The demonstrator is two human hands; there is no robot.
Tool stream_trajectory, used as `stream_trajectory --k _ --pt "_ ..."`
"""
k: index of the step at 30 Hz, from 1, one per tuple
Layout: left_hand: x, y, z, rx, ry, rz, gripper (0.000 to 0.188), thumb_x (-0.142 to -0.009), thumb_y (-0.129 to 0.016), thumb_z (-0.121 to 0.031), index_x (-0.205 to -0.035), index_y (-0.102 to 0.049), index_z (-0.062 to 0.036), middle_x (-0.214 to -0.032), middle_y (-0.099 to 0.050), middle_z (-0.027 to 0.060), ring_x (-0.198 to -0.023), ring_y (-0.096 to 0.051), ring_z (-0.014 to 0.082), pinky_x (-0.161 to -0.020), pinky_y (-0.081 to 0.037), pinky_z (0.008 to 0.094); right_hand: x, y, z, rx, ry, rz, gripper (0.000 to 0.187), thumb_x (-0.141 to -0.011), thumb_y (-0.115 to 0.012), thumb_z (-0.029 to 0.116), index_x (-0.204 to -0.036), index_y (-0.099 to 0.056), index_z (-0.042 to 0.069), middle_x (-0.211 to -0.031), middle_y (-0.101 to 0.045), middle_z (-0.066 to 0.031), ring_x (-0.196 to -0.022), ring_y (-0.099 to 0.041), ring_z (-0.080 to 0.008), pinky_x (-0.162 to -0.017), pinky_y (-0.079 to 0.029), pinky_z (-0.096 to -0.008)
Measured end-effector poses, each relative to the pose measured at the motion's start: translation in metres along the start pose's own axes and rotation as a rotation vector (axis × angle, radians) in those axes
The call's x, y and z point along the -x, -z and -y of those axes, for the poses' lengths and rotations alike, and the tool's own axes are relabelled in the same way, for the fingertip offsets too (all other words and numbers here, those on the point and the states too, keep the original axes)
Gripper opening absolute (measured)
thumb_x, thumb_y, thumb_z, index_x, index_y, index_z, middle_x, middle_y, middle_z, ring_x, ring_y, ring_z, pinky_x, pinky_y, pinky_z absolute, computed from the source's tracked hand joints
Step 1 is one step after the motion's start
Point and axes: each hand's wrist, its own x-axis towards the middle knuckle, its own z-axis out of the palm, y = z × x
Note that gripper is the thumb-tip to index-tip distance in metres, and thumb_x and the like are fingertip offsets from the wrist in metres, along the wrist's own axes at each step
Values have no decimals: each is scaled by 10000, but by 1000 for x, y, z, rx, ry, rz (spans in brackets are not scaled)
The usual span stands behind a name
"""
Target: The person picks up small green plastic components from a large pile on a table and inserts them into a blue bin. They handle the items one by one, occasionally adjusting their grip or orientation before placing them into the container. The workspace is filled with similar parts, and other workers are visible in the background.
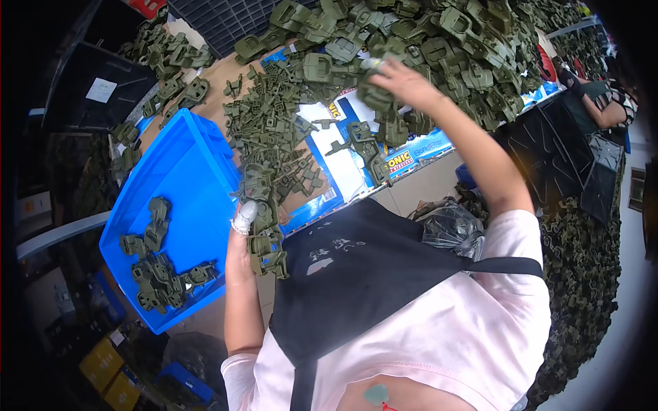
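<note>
At the table's near left edge, my left hand (245, 219) is closed around olive-green plastic parts (266, 252), some of which stick out below it. White covering wraps its thumb; the other fingers are hidden behind the parts. My right hand (406, 88) reaches over a large heap of olive-green molded plastic parts (456, 51). Its fingers curl over a blurred olive-green plastic part (377, 96) at the heap's near side. Between the hands lie many small olive-green pieces (264, 113). One loose olive-green part (367, 147) rests on printed cardboard (349, 109).
A blue plastic bin (199, 198) holding several green parts stands left of my left hand. Black crates (558, 147) stand to the right, near a clear plastic bag (449, 226). A dark grid crate (219, 27) sits at the back. Another person (606, 106) works at far right.
</note>
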Motion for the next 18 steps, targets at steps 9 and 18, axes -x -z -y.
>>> stream_trajectory --k 9,18 --pt "-8 -9 0 75 28 -57 497 -792 -624 -338 -1203 -467 -107 -925 -611 93 -747 -633 217 -642 -542 342 55 -4 -50 -263 -153 91 385 -681 -528 -34 -1036 -600 97 -1145 -541 -139 -1135 -476 -277 -991 -355 -401" --pt "-19 -18 3 75 46 44 570 -774 -650 -312 -1247 -424 -87 -1008 -592 117 -802 -631 256 -690 -553 381 0 -107 112 -186 100 -23 323 -804 -462 124 -1103 -560 200 -850 -585 -80 -935 -563 -271 -958 -355 -433"
